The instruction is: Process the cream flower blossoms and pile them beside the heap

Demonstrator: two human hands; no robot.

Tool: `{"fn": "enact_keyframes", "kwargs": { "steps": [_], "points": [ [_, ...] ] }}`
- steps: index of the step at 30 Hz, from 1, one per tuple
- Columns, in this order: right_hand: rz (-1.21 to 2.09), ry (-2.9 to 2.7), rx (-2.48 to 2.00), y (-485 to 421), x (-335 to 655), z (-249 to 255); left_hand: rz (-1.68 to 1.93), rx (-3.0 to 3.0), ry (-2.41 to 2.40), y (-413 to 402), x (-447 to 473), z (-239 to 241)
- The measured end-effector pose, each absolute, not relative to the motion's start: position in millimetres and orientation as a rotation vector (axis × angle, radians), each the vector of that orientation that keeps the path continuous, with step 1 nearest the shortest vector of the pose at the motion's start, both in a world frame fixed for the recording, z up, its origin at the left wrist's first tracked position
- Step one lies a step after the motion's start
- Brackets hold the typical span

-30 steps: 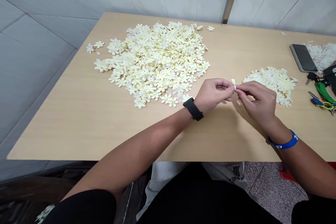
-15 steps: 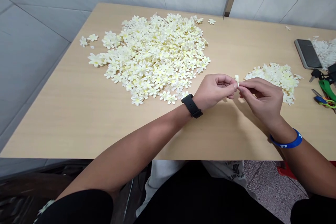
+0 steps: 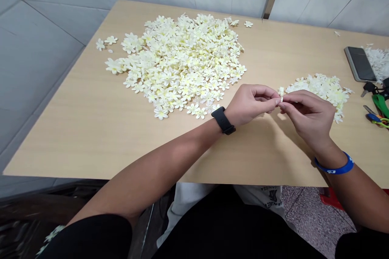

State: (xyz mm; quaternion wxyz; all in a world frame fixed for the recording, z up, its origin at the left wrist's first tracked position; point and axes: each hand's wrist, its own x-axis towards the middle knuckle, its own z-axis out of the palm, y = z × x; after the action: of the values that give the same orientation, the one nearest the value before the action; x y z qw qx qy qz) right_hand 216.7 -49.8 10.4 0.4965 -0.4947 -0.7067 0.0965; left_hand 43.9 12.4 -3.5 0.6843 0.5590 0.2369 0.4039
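A small cream-white flower point(image 3: 281, 91) is pinched at the fingertips where my two hands meet, above the table. My left hand point(image 3: 251, 104), with a black band at the wrist, is closed on it from the left. From the right, my right hand point(image 3: 311, 114) also grips it between thumb and forefinger; a blue wristband sits below. The fingers partly cover the flower. To the left of my hands spreads a large pile of white-yellow flowers point(image 3: 185, 58). Behind my right hand lies a smaller heap of flowers point(image 3: 322, 87), partly hidden by it.
At the right of the wooden table point(image 3: 91, 129) lie a phone point(image 3: 360, 64), a pile of thin white pieces point(image 3: 378, 60) and keys with a green strap point(image 3: 380, 105). A single flower point(image 3: 248, 24) rests near the tiled wall.
My view has shifted slightly. Both hands have moved a little to the right, and the flower at the fingertips looks turned and shows more of its petals.
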Motion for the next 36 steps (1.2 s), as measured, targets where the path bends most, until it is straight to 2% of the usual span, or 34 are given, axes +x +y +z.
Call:
{"fn": "enact_keyframes", "kwargs": {
  "steps": [11,24,36],
  "points": [
    [0.2,-1.789,-1.183,-48,221,10,0.837,1.201,0.52,13,43,-3],
    [-0.04,-1.918,-1.184,-46,223,5,0.752,0.931,0.697,7,48,1],
    [0.019,-1.885,-1.191,-46,223,4,0.845,1.032,0.684,5,51,-1]
  ]
}}
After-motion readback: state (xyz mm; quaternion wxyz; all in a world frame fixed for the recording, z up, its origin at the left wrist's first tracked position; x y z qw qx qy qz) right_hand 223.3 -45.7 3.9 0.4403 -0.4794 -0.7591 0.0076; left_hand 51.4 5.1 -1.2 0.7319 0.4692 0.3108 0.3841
